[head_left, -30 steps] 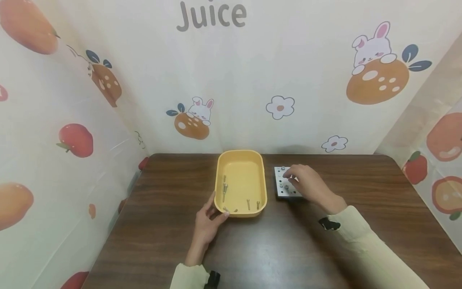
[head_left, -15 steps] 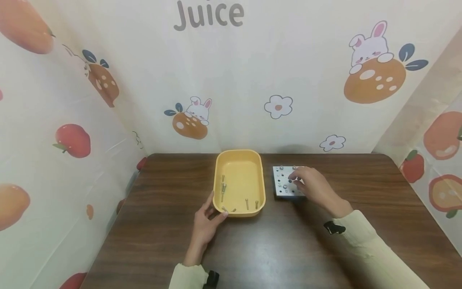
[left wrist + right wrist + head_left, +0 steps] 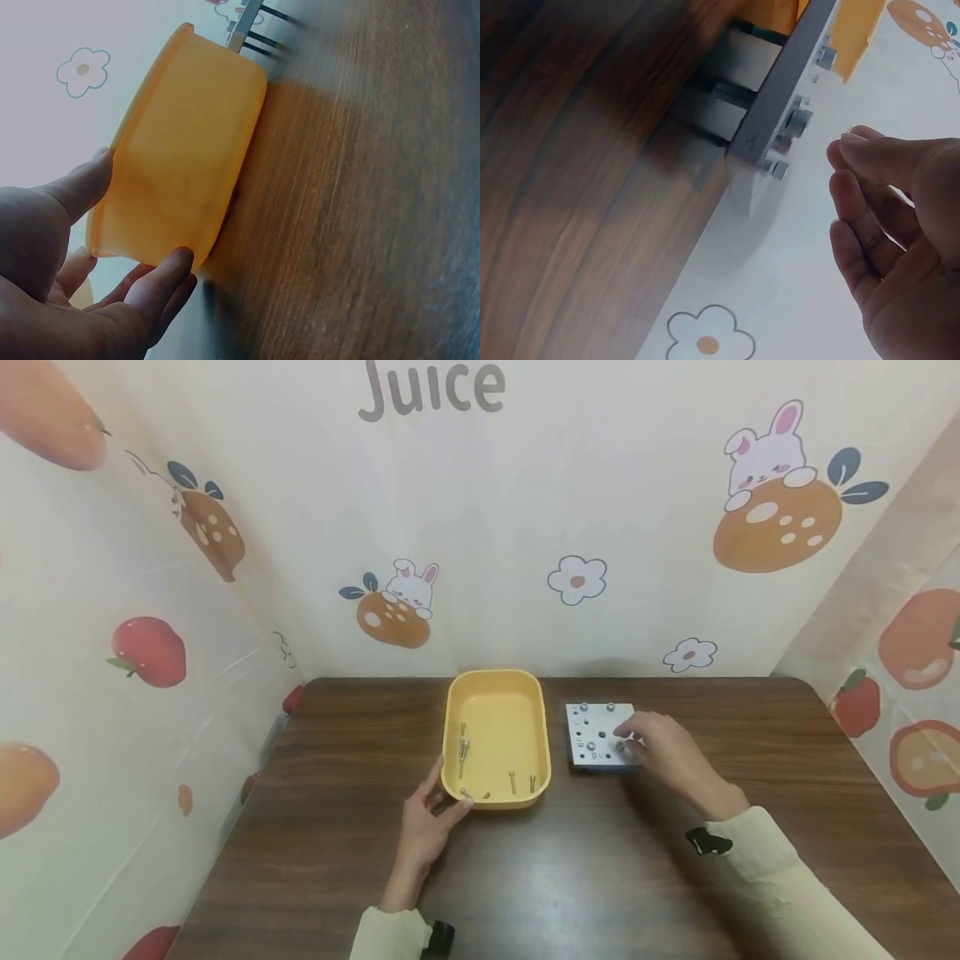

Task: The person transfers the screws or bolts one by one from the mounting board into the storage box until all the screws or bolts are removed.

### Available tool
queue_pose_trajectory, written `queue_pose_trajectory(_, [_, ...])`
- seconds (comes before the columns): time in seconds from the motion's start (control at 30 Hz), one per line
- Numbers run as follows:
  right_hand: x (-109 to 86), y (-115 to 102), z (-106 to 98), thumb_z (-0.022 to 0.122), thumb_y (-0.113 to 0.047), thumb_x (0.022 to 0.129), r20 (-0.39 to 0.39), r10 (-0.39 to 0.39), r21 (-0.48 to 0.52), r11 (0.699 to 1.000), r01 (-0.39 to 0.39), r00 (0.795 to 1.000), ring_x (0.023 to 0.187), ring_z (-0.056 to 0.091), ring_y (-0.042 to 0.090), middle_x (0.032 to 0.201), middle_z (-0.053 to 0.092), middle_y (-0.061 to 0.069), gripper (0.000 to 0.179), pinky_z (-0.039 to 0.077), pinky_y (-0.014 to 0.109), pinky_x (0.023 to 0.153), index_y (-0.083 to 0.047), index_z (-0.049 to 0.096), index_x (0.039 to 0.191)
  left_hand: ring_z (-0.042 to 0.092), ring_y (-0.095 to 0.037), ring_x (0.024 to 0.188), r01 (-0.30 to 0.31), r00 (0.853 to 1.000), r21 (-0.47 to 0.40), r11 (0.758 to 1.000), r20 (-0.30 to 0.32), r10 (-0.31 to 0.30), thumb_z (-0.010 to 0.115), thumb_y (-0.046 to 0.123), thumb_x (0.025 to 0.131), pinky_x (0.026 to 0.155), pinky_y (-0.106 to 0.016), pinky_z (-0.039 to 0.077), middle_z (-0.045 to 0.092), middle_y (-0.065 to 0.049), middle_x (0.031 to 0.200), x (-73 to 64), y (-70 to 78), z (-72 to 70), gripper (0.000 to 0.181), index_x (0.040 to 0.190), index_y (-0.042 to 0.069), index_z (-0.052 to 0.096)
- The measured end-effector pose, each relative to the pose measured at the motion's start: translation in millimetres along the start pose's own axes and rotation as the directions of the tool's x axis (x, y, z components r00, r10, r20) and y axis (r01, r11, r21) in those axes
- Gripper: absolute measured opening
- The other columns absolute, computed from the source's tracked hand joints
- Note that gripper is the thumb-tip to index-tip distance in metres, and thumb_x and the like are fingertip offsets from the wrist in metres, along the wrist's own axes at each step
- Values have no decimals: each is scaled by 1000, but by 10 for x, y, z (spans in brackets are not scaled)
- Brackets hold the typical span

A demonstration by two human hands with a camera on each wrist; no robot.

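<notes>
My left hand [image 3: 426,828] holds the near left corner of a yellow plastic tray [image 3: 498,675], thumb at the rim; in the left wrist view its fingers curve round the tray's wall [image 3: 176,142]. Several small metal screws [image 3: 463,750] lie inside the tray, mostly along its left and near sides. To the right stands a silver metal plate [image 3: 592,725] with holes, raised on dark legs [image 3: 735,94]. Several socket-head screws [image 3: 799,122] sit in it with heads up. My right hand [image 3: 663,753] hovers at the plate's right edge, fingers loosely bent, nothing between the fingertips.
Tray and plate stand near the back of a brown wood-grain table [image 3: 525,877]. A pale curtain [image 3: 495,510] printed with fruit and rabbits hangs behind the table and on both sides.
My right hand has drawn off the plate to the right, uncovering screw heads at its far right and near right. The left hand stays on the tray corner.
</notes>
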State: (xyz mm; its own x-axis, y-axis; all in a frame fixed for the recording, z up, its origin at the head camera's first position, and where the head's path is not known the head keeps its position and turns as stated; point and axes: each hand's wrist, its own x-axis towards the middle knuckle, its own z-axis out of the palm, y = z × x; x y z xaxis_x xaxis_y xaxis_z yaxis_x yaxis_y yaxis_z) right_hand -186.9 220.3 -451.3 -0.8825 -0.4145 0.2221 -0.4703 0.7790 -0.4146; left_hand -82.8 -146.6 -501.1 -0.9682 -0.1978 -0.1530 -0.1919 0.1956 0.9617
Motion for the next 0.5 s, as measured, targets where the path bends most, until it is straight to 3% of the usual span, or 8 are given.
queue_pose_trajectory(0.27, [-100,64,-21,76,13,87,-7,0,-9,1000,0,1000,101,71,39,106,76,19,22,59,59,91,3,77,107,53,-46,140,17,1000,7,1000,-3,-17,86,13,87,114,-58,48,36,-20,168,9,2,1,87,163,19,44])
queue_pose_trajectory(0.5, [-153,112,-9,81,-3,91,6,25,-15,1000,-25,1000,88,71,30,97,75,14,15,62,53,79,2,78,105,51,-46,141,38,999,14,999,-4,-38,87,14,87,117,-60,45,35,-22,169,4,22,10,87,163,21,44])
